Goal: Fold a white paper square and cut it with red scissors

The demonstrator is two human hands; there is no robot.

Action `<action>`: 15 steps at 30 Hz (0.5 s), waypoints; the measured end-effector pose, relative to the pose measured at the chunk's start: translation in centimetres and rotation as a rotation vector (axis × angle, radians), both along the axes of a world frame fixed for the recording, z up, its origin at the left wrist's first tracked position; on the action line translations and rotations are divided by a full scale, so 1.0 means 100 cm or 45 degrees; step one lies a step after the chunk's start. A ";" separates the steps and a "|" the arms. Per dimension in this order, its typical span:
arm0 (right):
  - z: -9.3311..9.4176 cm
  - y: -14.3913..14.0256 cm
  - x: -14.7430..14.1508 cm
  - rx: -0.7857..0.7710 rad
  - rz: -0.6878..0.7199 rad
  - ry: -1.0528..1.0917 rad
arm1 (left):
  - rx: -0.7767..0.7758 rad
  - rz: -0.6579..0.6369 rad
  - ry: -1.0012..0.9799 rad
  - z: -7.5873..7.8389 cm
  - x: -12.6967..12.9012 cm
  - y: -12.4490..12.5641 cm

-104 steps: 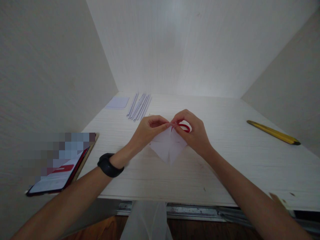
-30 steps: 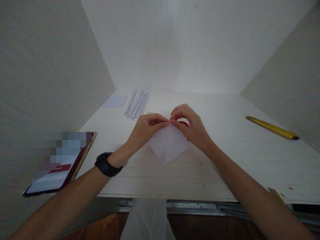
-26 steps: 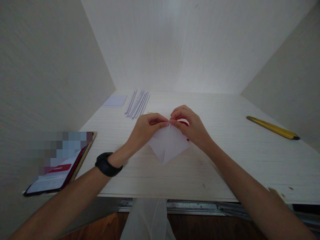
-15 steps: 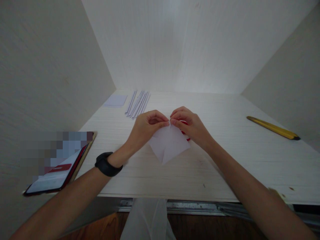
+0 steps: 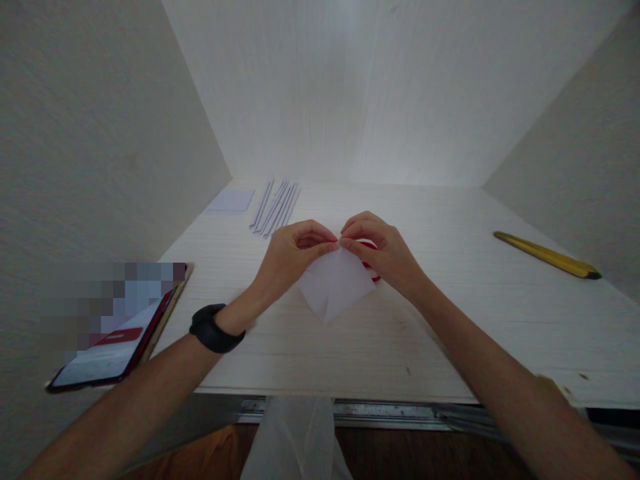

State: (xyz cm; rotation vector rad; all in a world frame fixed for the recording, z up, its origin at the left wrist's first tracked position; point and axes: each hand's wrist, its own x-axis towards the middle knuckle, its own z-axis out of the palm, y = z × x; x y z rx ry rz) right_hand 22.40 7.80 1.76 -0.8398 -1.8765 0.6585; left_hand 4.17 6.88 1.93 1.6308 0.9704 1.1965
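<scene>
A creased square of white paper (image 5: 335,287) hangs between my hands over the middle of the table. My left hand (image 5: 303,247) is closed, thumb and fingers pinching the paper's top edge. Right beside it, my right hand (image 5: 375,243) pinches the same edge, the fingertips of both hands nearly touching. Behind the right hand and the paper, a red object with curved edges (image 5: 374,275) shows in part; I cannot make out its kind.
Several thin folded white paper strips (image 5: 275,210) lie at the back left, next to a flat white paper (image 5: 231,200). A yellow box cutter or similar slim tool (image 5: 547,255) rests at the right. A partly blurred phone or tablet (image 5: 117,353) stands at the left.
The paper's lower part has swung slightly up and its right corner has drawn a little inward. Both hands keep nearly the same place and pinch.
</scene>
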 end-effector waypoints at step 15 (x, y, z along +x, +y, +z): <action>0.002 -0.002 -0.002 0.118 -0.014 0.015 | -0.051 -0.038 0.012 -0.003 0.002 0.000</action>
